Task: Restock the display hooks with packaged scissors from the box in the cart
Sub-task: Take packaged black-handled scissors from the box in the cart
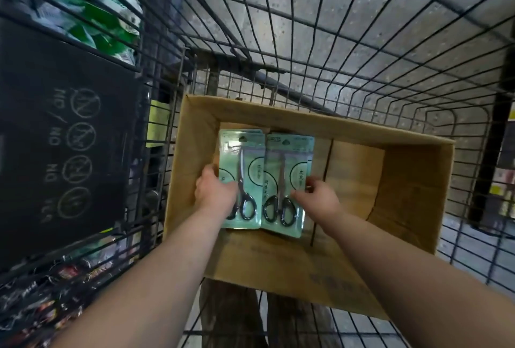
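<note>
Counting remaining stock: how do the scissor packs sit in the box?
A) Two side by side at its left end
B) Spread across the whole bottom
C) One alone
A: the left pack and right pack lie flat side by side at the left end of the box, bare cardboard to their right.

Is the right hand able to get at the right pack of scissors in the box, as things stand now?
Probably yes. The box is open on top, nothing lies over the right pack, and the right hand pinches its right edge. The left hand holds the left pack beside it.
</note>
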